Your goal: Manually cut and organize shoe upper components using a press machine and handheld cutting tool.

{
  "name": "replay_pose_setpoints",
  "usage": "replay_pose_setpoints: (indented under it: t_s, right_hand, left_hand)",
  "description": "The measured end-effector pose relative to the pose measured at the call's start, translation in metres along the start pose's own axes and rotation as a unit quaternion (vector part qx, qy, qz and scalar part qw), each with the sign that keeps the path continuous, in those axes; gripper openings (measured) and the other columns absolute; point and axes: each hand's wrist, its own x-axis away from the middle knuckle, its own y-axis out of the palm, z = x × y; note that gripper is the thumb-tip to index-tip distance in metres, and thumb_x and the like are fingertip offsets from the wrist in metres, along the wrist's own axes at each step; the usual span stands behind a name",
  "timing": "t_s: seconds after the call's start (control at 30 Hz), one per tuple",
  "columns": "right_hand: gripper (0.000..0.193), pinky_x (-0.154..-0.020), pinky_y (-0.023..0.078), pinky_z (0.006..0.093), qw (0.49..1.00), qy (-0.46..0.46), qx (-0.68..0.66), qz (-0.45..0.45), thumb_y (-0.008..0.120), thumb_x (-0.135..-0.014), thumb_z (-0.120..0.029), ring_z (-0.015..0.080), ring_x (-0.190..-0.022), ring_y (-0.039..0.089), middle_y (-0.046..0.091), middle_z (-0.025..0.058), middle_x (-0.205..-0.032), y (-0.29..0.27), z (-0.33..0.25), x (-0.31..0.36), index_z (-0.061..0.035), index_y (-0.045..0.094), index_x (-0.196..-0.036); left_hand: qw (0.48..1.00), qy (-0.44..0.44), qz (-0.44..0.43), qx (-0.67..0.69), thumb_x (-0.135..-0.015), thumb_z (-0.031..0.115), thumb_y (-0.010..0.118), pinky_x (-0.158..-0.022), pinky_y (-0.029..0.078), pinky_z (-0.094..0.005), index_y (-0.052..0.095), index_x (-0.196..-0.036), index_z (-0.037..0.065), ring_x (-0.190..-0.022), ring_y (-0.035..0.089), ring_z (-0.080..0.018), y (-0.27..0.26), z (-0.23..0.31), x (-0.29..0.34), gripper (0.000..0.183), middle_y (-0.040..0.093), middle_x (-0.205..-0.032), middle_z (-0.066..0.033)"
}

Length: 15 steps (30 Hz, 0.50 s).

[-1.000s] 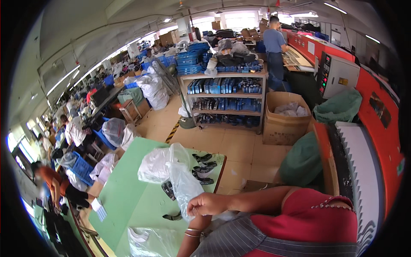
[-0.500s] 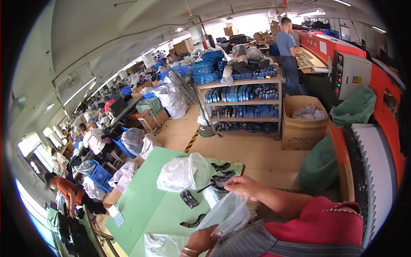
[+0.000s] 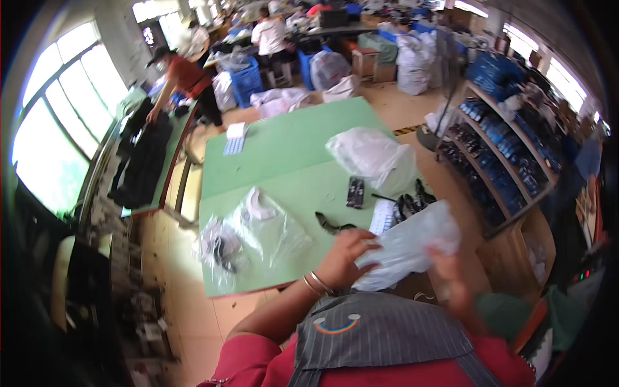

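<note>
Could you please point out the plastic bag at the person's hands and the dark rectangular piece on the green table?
Plastic bag (image 3: 411, 244), head view: middle of its crumpled film.
Dark rectangular piece (image 3: 355, 192), head view: centre of its upward face.

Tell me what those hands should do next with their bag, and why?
Perhaps spread the clear bag open: the left hand and right hand are both at it, no dark piece shows inside, and curved black pieces lie loose on the green table.
</note>
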Motion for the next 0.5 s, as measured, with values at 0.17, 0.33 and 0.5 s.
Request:
replay_pose_setpoints:
  t_s: [0.17,0.33,0.5]
  right_hand:
    - [0.040,-0.097,0.037,0.0312,0.972,0.033,-0.166,0.165,0.059,-0.088,-0.010,0.0165,-0.111,0.048,0.053,0.0076,-0.119,-0.076,0.046,-0.003,0.0000,0.045,-0.124]
    - [0.033,-0.090,0.042,0.0314,0.923,0.016,-0.342,0.177,0.058,-0.084,-0.004,0.0187,-0.104,0.053,0.055,0.0081,-0.110,-0.063,0.012,0.004,-0.0025,0.049,-0.115]
    - [0.048,-0.071,0.043,0.0221,0.980,0.021,-0.196,-0.036,0.056,-0.067,0.010,0.0085,-0.079,0.050,0.049,0.0010,-0.089,-0.020,-0.022,0.000,-0.0049,0.047,-0.112]
  left_hand:
    - [0.780,-0.518,0.009,-0.350,-0.062,0.035,0.079,-0.103,0.025,-0.0508,0.029,-0.137,0.021,-0.128,0.029,-0.0397,-0.014,-0.136,0.147,0.091,0.032,-0.138,-0.0205]
    - [0.567,-0.787,0.084,-0.228,-0.067,0.035,0.075,-0.104,0.021,-0.0556,0.030,-0.139,0.024,-0.132,0.023,-0.0383,-0.010,-0.171,0.229,0.086,0.031,-0.142,-0.0153]
    - [0.725,-0.631,0.116,-0.253,-0.068,0.021,0.071,-0.098,0.027,-0.0511,0.066,-0.093,0.018,-0.120,0.037,-0.0347,-0.018,-0.196,0.211,0.025,0.049,-0.121,-0.0100]
